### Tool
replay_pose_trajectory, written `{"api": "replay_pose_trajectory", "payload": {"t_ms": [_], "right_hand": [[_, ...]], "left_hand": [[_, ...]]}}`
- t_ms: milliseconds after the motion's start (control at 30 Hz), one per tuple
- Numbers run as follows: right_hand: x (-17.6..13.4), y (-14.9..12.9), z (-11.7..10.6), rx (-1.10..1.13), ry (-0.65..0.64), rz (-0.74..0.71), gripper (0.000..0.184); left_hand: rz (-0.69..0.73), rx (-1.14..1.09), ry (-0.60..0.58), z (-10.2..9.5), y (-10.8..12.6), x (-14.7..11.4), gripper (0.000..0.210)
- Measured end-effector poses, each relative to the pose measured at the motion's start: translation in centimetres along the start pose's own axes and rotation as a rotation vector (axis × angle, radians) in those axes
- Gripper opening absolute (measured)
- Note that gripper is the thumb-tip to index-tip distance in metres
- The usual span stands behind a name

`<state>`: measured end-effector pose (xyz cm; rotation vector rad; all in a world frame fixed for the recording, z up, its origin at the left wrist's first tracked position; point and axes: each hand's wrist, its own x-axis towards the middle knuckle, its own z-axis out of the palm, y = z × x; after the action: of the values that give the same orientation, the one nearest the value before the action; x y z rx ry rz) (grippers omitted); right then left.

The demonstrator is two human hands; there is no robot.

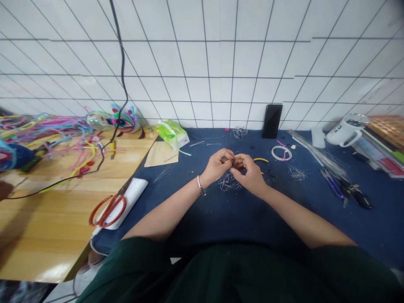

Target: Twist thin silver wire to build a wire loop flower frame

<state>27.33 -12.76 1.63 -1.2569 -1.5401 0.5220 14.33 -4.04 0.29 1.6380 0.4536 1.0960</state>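
Observation:
My left hand (218, 167) and my right hand (249, 173) meet over the dark blue table cover (195, 210), fingertips pressed together. Between the left thumb and fingers sits something small and dark, mostly hidden, which I cannot make out. The right fingers are curled in against it, and what they pinch is hidden. Just below the hands lies a tangle of thin wire (229, 182). A yellow curved piece (261, 160) is to the right of my right hand.
Scissors with red handles (109, 210) rest on a white power strip (131, 198) at left. On the right are blue-handled pliers (333, 184), black-handled cutters (360, 195), a bundle of wires (318, 153) and a white mug (345, 131). A phone (272, 121) leans against the tiled wall.

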Motion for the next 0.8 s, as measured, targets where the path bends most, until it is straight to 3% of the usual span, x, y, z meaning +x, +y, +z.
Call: {"api": "replay_pose_trajectory", "payload": {"t_ms": [167,333,800], "right_hand": [[-0.3,-0.2,0.5,0.135,0.021,0.036,0.045],[0.2,-0.5,-0.3,0.298,0.032,0.183,0.028],[0.6,-0.4,-1.3,0.231,0.010,0.262,0.018]], "left_hand": [[-0.016,-0.072,0.067,0.2,0.3,-0.2,0.007],[-0.039,-0.171,0.049,0.2,0.4,-0.1,0.015],[-0.027,-0.195,-0.022,0.1,-0.4,-0.2,0.018]]}}
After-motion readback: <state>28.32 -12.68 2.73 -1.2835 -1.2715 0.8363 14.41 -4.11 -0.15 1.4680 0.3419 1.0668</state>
